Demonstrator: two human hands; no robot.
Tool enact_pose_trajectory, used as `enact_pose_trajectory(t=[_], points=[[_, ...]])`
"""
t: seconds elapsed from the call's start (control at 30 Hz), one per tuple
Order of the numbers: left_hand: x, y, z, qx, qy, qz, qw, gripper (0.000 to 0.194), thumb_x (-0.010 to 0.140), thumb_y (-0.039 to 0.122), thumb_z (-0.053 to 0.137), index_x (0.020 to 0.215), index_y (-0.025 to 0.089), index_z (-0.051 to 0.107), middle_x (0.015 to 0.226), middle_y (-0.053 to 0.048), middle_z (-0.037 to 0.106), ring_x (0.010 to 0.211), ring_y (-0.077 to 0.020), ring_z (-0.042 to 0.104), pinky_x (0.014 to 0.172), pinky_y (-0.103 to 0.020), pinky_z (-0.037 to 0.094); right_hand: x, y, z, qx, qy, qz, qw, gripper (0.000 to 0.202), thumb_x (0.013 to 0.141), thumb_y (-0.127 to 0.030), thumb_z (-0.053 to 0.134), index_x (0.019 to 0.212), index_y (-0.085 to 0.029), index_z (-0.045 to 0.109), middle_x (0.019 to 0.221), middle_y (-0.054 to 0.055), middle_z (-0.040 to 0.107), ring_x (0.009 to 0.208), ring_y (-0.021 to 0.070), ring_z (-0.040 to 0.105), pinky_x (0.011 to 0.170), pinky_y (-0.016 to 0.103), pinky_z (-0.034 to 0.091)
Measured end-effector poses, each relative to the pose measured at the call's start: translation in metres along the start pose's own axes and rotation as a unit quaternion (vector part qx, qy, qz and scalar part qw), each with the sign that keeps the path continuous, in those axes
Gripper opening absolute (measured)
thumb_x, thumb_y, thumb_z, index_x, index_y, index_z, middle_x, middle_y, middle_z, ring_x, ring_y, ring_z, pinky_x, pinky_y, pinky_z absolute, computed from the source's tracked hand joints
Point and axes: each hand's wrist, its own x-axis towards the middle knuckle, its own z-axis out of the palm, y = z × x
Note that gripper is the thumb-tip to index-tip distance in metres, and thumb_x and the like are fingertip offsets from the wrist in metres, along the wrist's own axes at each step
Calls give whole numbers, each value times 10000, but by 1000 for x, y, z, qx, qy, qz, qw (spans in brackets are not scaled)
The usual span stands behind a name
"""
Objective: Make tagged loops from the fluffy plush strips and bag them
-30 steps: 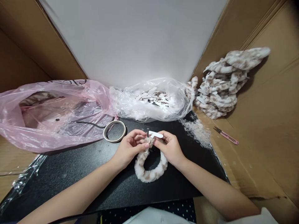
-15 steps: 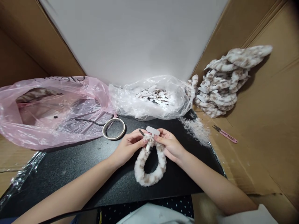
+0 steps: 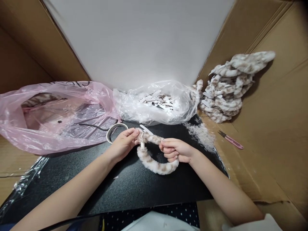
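Between my hands is a fluffy white-and-tan plush loop (image 3: 157, 166), held just above the black tabletop. My left hand (image 3: 125, 142) pinches its upper left end, where a short bare white piece joins the ring. A white tag (image 3: 146, 129) sticks up from that end. My right hand (image 3: 175, 150) is closed around the loop's right side, fingers curled through the ring. A small pale scrap (image 3: 115, 177) lies on the black tabletop (image 3: 134, 195) below my left hand.
A roll of tape (image 3: 112, 132) stands behind my left hand, beside a pink plastic bag (image 3: 57, 141). A clear bag (image 3: 134, 110) holds white tags. At right are loose fluff (image 3: 202, 134), pink thread snips (image 3: 231, 140) and a pile of plush loops (image 3: 228, 86) on cardboard.
My right hand has let go of the tag and moved down to the loop's right side. The loop has turned and widened, its joined end now at left. A pale scrap has appeared on the tabletop.
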Motion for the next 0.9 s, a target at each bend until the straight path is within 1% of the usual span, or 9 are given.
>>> enact_pose_trajectory(t=[0.07, 0.13, 0.23, 0.3, 0.33, 0.47, 0.7, 0.83, 0.9], points=[[1, 4, -4, 21, -42, -21, 999, 421, 543, 440, 879, 686, 114, 653, 662, -10, 637, 616, -110, 588, 615, -217, 508, 0, -1, -1, -40, 46, -23, 998, 230, 780, -365, 662, 789, -156, 566, 490, -113, 342, 371, 20, 209, 387, 152, 227], [2, 6, -8, 48, -64, -30, 996, 395, 587, 441, 858, 714, 123, 661, 703, -11, 649, 653, -111, 599, 640, -218, 516, 1, 2, 2, -126, 160, -139, 969, 209, 748, -334, 681, 829, -167, 585, 633, -50, 500, 480, 59, 417, 477, 193, 368], [2, 4, -9, 96, -43, 3, 994, 333, 664, 426, 813, 721, 140, 652, 744, -3, 666, 671, -106, 604, 632, -204, 510, 6, 11, 11, -328, 319, -381, 804, 163, 720, -214, 701, 857, -192, 617, 873, 16, 596, 806, 148, 563, 720, 279, 462], [0, 1, -7, 129, -33, 35, 990, 289, 710, 403, 784, 720, 145, 654, 736, 3, 670, 653, -98, 596, 618, -193, 502, 10, 17, 18, -438, 314, -447, 714, 141, 742, -165, 687, 870, -201, 638, 881, 24, 611, 874, 175, 562, 792, 311, 457], [-1, -1, -5, 141, -36, 47, 988, 266, 729, 393, 770, 739, 149, 665, 729, 4, 671, 649, -97, 594, 611, -189, 499, 13, 20, 21, -473, 291, -453, 697, 140, 766, -157, 672, 895, -204, 647, 884, 30, 621, 888, 184, 563, 809, 324, 460], [-7, -7, 4, 141, -80, 58, 985, 205, 739, 341, 770, 844, 174, 716, 785, -4, 682, 699, -107, 606, 600, -180, 509, 22, 26, 26, -469, 258, -450, 715, 230, 853, -144, 580, 1067, -206, 638, 962, 52, 635, 910, 178, 589, 831, 329, 494], [-8, -13, 2, 112, -113, 3, 987, 200, 744, 321, 771, 911, 212, 760, 1036, -48, 715, 887, -160, 654, 695, -213, 555, 26, 26, 25, -384, 285, -443, 758, 212, 812, -154, 621, 1013, -211, 659, 895, 23, 690, 819, 151, 653, 782, 292, 541], [-6, -14, 0, 95, -120, -14, 988, 217, 750, 334, 766, 926, 207, 777, 1095, -67, 717, 947, -183, 659, 826, -269, 553, 24, 25, 24, -381, 293, -435, 761, 212, 786, -184, 648, 995, -212, 623, 933, 27, 687, 857, 162, 663, 807, 307, 549], [-6, -14, 1, 73, -125, -7, 990, 204, 748, 341, 767, 901, 206, 784, 1137, -66, 703, 953, -191, 664, 876, -302, 544, 23, 24, 21, -402, 302, -441, 743, 196, 781, -163, 632, 969, -215, 609, 971, 33, 682, 915, 174, 653, 837, 320, 537]])
